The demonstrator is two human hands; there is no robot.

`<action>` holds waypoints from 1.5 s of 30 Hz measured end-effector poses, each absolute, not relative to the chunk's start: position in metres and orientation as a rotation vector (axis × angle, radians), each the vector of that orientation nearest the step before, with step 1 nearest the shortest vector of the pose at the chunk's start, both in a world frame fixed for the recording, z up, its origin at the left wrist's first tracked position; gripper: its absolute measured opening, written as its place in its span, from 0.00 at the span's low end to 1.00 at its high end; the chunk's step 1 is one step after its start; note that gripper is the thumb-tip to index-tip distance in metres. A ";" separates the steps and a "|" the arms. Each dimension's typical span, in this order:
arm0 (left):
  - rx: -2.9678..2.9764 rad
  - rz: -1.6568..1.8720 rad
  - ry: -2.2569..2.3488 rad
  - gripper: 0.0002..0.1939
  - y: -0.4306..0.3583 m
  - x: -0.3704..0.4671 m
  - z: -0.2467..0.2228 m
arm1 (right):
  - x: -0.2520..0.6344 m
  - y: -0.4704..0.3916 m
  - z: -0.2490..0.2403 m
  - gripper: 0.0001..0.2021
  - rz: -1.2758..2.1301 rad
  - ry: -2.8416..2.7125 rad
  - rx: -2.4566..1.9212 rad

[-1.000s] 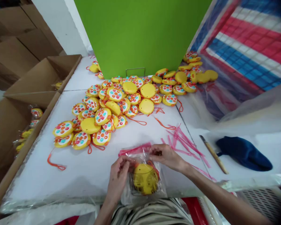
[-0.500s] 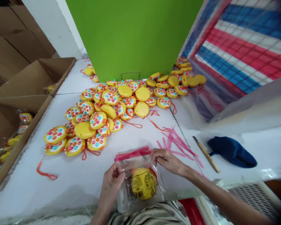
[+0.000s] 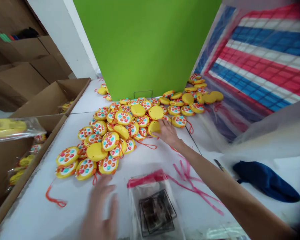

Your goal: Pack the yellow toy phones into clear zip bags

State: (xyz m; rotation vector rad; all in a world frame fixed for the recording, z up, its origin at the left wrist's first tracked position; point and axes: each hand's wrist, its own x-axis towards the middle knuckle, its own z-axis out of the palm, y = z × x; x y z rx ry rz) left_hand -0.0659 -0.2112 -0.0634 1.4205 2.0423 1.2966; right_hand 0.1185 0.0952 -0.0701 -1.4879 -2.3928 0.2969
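Note:
My right hand (image 3: pixel 168 132) reaches into the pile of yellow toys, its fingers apart and touching the edge of one smooth yellow toy (image 3: pixel 153 128). My left hand (image 3: pixel 98 211) is smeared by motion over the near table; its fingers look spread with nothing in them. Between my hands lies a stack of clear plastic bags (image 3: pixel 152 206) with pink top strips and dark printing. In the air over the carton at left is a bagged yellow toy (image 3: pixel 11 128), apart from my hand. Several toys in the pile show white faces with coloured dots and orange cords.
The cardboard carton (image 3: pixel 37 158) at left holds several bagged toys. Pink strips (image 3: pixel 190 181) lie right of the bags. A knife (image 3: pixel 218 165) and a dark blue cloth item (image 3: pixel 266 181) are farther right. A green panel (image 3: pixel 147 46) stands behind the pile.
The toy in its bag has left my hands and is now at far left above the carton. My right hand has moved forward to the pile; my left hand has moved left off the bag.

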 end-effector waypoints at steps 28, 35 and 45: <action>1.413 1.034 1.986 0.28 -0.185 0.014 -0.132 | 0.176 -0.079 -0.042 0.19 1.428 -1.942 -0.998; 1.640 1.001 1.869 0.18 -0.174 0.010 -0.120 | 0.170 -0.099 -0.044 0.19 2.236 -0.994 -0.985; 2.086 0.892 1.948 0.11 -0.176 0.018 -0.113 | 0.163 -0.071 -0.032 0.21 2.136 -0.994 -1.054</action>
